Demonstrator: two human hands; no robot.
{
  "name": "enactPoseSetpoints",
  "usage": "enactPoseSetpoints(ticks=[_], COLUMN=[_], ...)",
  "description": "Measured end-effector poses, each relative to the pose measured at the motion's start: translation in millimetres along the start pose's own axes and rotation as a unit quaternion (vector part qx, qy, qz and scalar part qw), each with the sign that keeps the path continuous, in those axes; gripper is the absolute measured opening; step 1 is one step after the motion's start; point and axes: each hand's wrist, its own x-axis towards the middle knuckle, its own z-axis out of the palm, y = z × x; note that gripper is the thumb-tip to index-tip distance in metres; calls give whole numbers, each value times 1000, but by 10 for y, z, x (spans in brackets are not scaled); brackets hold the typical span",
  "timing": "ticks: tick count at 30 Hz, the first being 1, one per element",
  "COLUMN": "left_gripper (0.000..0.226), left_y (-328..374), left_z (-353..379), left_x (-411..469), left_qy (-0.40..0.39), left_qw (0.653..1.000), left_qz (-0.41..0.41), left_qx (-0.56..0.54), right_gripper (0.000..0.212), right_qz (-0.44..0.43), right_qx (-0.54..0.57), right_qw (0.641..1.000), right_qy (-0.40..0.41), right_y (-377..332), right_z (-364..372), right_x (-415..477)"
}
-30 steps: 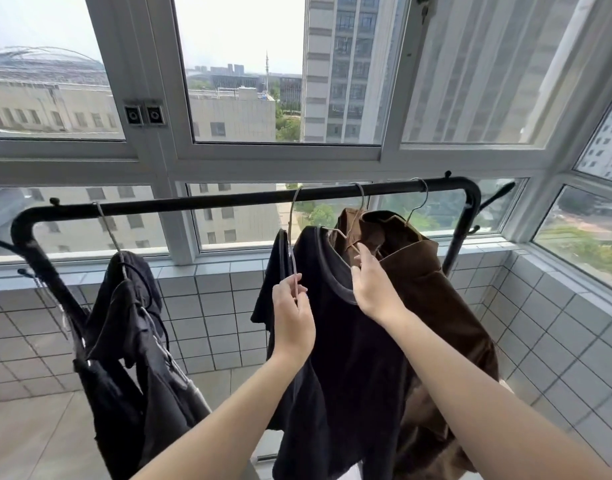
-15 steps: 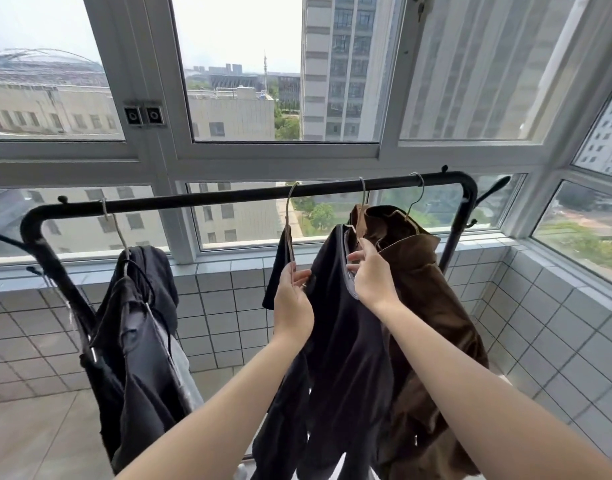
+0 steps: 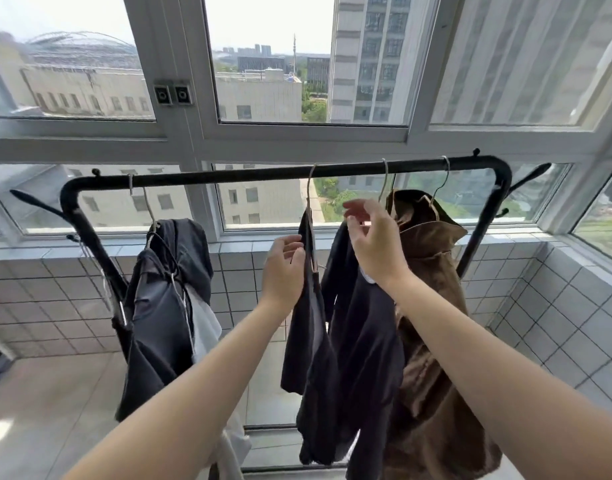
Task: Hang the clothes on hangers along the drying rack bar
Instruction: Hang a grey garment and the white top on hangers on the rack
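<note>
Along the far side of a tiled balcony, under big windows, a black drying rack bar (image 3: 297,174) runs left to right with four wire hangers hooked over it. At the left end hangs a dark grey garment (image 3: 159,306) bunched with something white. Near the middle hang a narrow black garment (image 3: 309,323) and, just right of it, a black shirt (image 3: 363,334); a brown jacket (image 3: 432,306) hangs at the right end, touching the shirt.

Both bare arms reach forward from the near edge. The left hand (image 3: 283,271) is loosely curled, fingers touching the upper left edge of the narrow black garment just below its hanger's neck; whether it truly pinches the cloth cannot be told. The right hand (image 3: 375,244) hovers in front of the black shirt's collar with fingers spread and slightly bent, holding nothing.

The step in hand looks like settling and spacing the hung clothes. Next, the middle hangers likely want sliding left into the open stretch of bar.
</note>
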Motion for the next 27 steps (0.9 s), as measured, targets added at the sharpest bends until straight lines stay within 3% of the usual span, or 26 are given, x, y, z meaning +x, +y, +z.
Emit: enactPoseSetpoints(ticks=[10, 17, 23, 27], left_gripper=[29, 39, 50, 44], left_y=[-223, -542, -812, -949], left_z=[-1020, -1814, -2281, -2474], left_x=[-260, -315, -305, -266], left_qy=[90, 193, 99, 54], left_qw=[986, 938, 958, 965], left_qz=[-9, 10, -81, -78], left_qx=[143, 286, 257, 246], right_gripper=[23, 24, 28, 28], right_qz=[13, 68, 139, 186], right_qx=[18, 17, -7, -19], right_qw=[967, 941, 920, 906], right_qy=[-254, -332, -365, -379], right_y=[-394, -458, -610, -680], right_z=[757, 1339, 1970, 2429], right_x=[-174, -528, -823, -999])
